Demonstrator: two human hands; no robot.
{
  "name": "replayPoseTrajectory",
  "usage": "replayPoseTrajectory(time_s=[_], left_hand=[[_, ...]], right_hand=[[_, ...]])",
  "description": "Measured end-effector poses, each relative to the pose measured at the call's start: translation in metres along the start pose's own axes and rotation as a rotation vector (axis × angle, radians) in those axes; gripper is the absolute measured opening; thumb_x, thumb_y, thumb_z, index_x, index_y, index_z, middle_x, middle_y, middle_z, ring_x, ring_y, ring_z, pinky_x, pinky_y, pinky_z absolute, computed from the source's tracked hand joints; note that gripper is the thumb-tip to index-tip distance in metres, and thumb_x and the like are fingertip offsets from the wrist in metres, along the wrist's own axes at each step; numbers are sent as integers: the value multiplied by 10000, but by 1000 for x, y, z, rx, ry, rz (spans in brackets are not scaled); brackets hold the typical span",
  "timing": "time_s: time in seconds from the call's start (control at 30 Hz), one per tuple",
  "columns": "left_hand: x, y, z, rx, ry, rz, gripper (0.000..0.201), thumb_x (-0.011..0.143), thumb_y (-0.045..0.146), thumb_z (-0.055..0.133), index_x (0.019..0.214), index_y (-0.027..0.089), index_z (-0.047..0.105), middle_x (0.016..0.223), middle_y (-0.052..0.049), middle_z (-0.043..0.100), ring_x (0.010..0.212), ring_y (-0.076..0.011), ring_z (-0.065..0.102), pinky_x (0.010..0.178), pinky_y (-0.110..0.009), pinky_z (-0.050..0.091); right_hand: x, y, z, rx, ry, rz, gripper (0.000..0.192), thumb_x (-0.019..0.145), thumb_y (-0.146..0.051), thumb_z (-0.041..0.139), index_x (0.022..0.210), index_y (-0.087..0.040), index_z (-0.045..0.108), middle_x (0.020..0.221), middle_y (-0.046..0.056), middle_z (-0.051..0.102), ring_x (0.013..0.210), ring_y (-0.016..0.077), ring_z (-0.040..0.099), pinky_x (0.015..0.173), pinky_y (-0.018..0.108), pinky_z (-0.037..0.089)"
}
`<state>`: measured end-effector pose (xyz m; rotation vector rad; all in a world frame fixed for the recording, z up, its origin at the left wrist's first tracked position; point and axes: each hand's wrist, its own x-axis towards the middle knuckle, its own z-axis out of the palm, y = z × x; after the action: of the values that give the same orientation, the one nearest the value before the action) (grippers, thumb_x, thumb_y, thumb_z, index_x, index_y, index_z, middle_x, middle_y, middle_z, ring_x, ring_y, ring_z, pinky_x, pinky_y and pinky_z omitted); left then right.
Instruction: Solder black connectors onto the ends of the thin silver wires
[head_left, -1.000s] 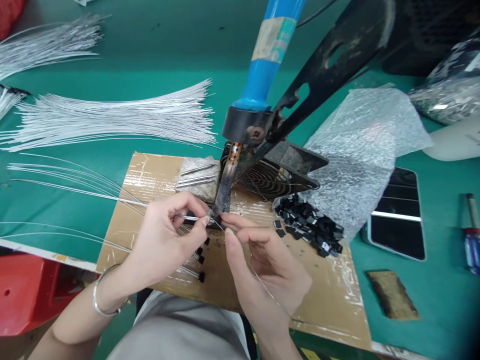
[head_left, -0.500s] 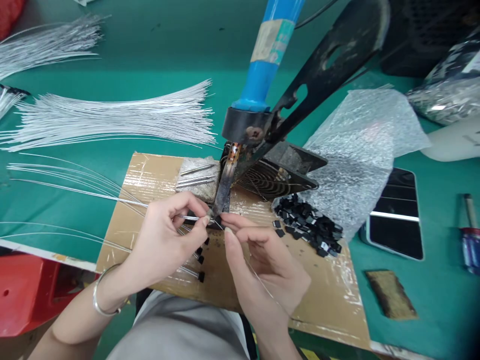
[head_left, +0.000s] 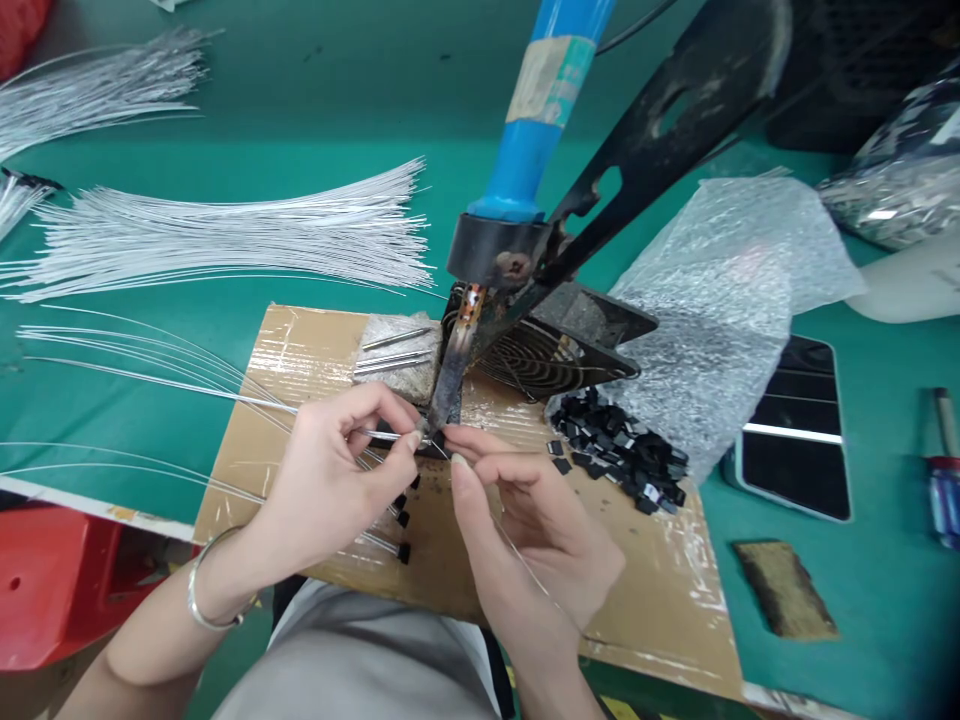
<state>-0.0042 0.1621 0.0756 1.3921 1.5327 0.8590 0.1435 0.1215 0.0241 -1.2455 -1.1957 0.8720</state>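
Risked a burnt fingertip or a slipped joint, with left hand (head_left: 326, 480) pinched on a thin white wire (head_left: 225, 395) and right hand (head_left: 529, 530) pinched on solder wire (head_left: 525, 565), both meeting right under the soldering iron tip (head_left: 442, 405) on the cardboard (head_left: 300, 340).
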Motion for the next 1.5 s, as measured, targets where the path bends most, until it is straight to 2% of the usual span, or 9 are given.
replayPoseTrajectory(time_s=[0.2,0.5,0.77,1.03,1.3,1.5], left_hand=[[0,-1,0,5,-8,12,87,798,151,644,723,193,632,812,-30,736,696,-150,631,533,-262,363],[-1,-1,0,-2,-7,21,87,795,143,647,724,193,635,809,-29,733,692,-151,625,537,-264,368],[1,0,0,-11,-10,11,82,802,146,647,735,194,641,827,-30,738,721,-158,639,545,-267,373],[1,-1,0,8,-17,-20,64,792,164,637,733,189,635,816,-36,730,721,-171,646,552,-279,376],[0,-1,1,14,-12,-7,60,787,174,633,728,186,630,796,-32,718,713,-171,643,556,-279,376],[0,0,1,3,-10,7,72,790,172,632,720,187,629,795,-30,720,717,-168,641,552,-276,366]], right_hand=[[2,-1,2,-2,7,-11,165,890,-83,717,859,-233,656,1091,46,815,1023,193,786,931,322,627],[1,-3,-1,0,-4,-19,151,909,-111,693,832,-229,639,1093,76,819,1030,227,792,885,337,638],[1,-2,-1,27,-17,-7,167,893,-83,703,851,-234,642,1117,54,815,1059,199,784,939,304,616],[1,-1,-1,10,-15,15,170,893,-84,708,844,-233,643,1097,41,816,1029,180,787,927,287,612],[3,-2,-1,-32,-3,-12,145,899,-106,713,840,-226,657,1073,60,822,980,200,797,876,305,637],[3,-5,1,-19,5,3,141,907,-113,717,848,-229,664,1074,41,819,977,175,794,881,276,632]])
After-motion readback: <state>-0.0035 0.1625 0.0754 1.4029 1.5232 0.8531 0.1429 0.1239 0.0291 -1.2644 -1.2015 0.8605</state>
